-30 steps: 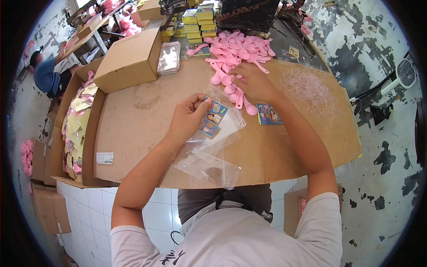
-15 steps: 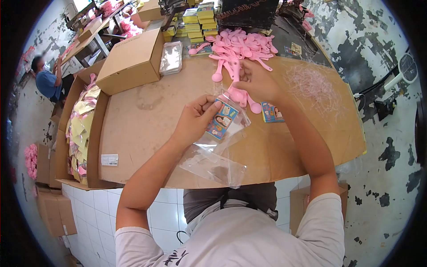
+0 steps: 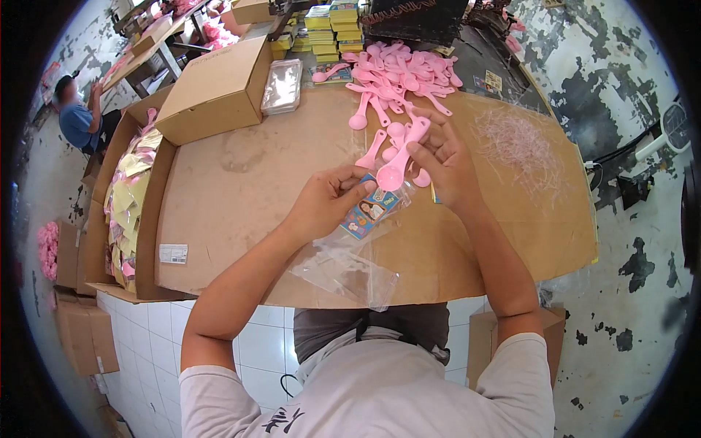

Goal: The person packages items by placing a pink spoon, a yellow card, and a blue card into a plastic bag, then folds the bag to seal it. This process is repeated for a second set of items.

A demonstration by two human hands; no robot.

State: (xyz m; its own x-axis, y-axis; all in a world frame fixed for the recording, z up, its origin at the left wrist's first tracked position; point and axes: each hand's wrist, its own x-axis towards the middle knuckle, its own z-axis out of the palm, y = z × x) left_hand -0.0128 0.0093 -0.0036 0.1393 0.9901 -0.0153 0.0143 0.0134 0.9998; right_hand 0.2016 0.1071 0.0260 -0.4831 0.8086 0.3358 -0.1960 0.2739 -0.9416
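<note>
Between the thumb and fingers of my left hand (image 3: 327,200) is a blue printed card (image 3: 367,212), with clear plastic around or beside it. My right hand (image 3: 444,162) pinches a pink measuring spoon (image 3: 400,159) by its handle; the spoon's bowl is over the card's top edge. Several loose pink spoons (image 3: 373,148) lie just beyond, partly behind my fingers. Clear plastic bags (image 3: 347,272) rest on the cardboard below my left hand. Most of another printed card (image 3: 436,196) is hidden by my right wrist.
A heap of pink spoons (image 3: 401,69) lies at the back, beside stacked yellow-edged cards (image 3: 345,25). On the left stand a closed carton (image 3: 212,91) and an open box (image 3: 168,190) of packed pieces. Plastic scraps (image 3: 520,146) lie right. A person (image 3: 79,124) sits far left.
My right hand has come back from the spoons with one pink spoon, bringing it over the card. The left hand keeps its hold on the card.
</note>
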